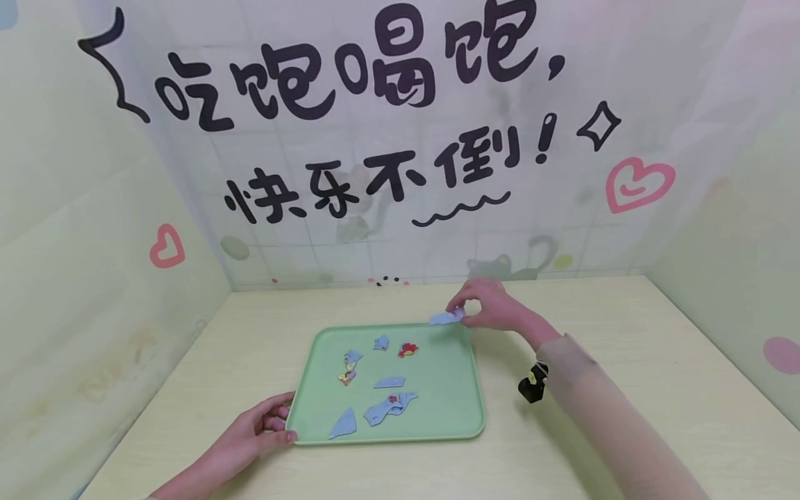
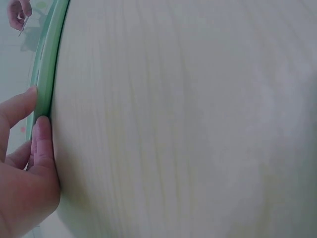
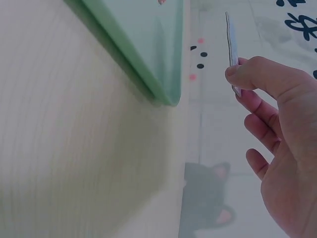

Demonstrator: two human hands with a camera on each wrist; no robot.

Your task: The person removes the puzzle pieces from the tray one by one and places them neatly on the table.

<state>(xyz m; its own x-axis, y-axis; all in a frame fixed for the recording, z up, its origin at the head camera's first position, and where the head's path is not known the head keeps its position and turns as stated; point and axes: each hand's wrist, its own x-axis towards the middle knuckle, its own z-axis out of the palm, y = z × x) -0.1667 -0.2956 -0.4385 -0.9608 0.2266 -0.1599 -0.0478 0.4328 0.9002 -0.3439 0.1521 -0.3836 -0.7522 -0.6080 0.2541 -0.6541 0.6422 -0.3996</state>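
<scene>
My right hand [image 1: 490, 305] is raised over the far right corner of the green tray [image 1: 431, 429], pinching a thin, flat light-blue piece [image 1: 445, 318] between thumb and fingers. Edge-on in the right wrist view, the piece [image 3: 232, 44] looks like a narrow strip. At the tray's near left corner, my left hand [image 1: 256, 427] grips the rim, thumb near the front corner and fingers along the left side. Lying on the tray are a blue triangular piece [image 1: 343, 423], a blue strip [image 1: 389, 382], a long blue piece with a red spot [image 1: 381, 411] and a red-patterned piece [image 1: 408, 349].
Toward the tray's left lie a blue-and-yellow cluster of pieces [image 1: 350, 360] and a small blue piece [image 1: 380, 342]. A black device [image 1: 533, 383] shows by the right sleeve [image 1: 578, 375]. The pale wooden table [image 1: 562, 444] meets printed walls [image 1: 400, 243] at the back and sides.
</scene>
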